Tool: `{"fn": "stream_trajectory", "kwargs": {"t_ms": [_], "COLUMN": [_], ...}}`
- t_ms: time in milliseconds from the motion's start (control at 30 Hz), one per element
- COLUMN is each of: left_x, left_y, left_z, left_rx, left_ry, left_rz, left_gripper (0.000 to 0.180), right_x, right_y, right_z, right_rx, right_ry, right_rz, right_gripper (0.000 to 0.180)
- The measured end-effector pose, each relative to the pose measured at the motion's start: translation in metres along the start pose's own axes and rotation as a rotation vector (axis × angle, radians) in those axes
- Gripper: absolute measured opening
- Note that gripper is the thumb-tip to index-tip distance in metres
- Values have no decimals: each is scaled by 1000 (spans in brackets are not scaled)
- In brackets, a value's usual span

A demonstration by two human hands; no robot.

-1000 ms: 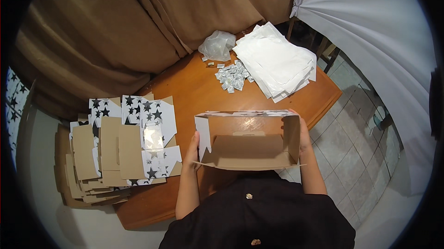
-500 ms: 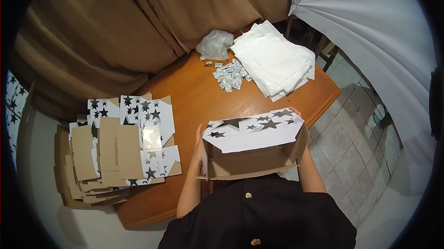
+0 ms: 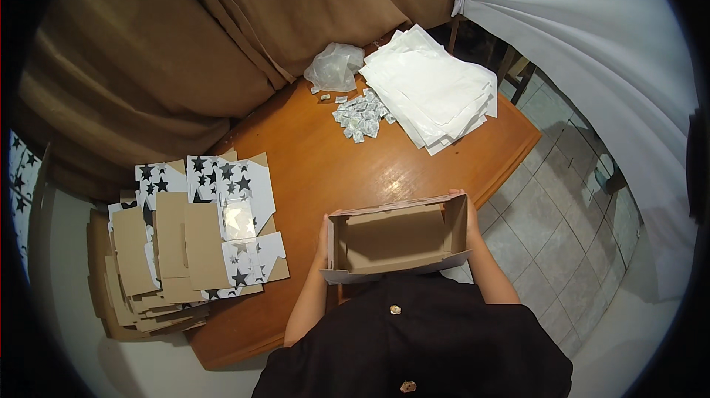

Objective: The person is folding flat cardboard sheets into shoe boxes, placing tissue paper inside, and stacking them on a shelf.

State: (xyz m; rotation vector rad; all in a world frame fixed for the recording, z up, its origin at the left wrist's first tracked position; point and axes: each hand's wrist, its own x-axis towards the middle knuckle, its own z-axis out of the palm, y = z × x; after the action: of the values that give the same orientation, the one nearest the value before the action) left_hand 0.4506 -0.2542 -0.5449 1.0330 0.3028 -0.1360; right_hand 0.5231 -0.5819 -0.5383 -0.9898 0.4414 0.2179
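Note:
An open cardboard box [image 3: 392, 239] is held close in front of my body, at the near edge of the table. Its bare brown inside faces up, and nothing is seen in it. My left hand [image 3: 323, 235] grips its left end. At the opposite end, my right hand [image 3: 470, 214] holds the other short wall. The box's walls hide most of the fingers of both hands.
Flat cardboard box blanks [image 3: 211, 228] with black stars on white lie stacked at the table's left. Toward the back are white sheets [image 3: 429, 87], many small silvery packets [image 3: 360, 115] and a crumpled clear plastic bag [image 3: 334, 67]. Brown curtains [image 3: 185, 43] hang behind the wooden table [image 3: 296, 146].
The box has tipped in my hands: its star-printed flap faced up before, and now the open brown inside does. Both hands have stayed at its ends.

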Motion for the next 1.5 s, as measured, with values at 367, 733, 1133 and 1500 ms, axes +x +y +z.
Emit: {"fn": "stream_trajectory", "kwargs": {"t_ms": [367, 733, 1133, 1500], "left_x": [23, -18, -60, -48], "left_y": [-39, 51, 91, 105], "left_z": [-59, 8, 93, 41], "left_rx": [777, 368, 1038, 1009], "left_ry": [443, 651, 69, 214], "left_rz": [-130, 252, 378, 405], "left_gripper": [48, 26, 60, 27], "right_x": [43, 5, -52, -37], "right_y": [45, -17, -38, -32], "right_z": [-40, -8, 40, 42], "right_rx": [-1170, -776, -596, -447], "right_ry": [381, 349, -267, -314], "right_rz": [-395, -521, -459, -334], "right_gripper": [26, 31, 92, 71]}}
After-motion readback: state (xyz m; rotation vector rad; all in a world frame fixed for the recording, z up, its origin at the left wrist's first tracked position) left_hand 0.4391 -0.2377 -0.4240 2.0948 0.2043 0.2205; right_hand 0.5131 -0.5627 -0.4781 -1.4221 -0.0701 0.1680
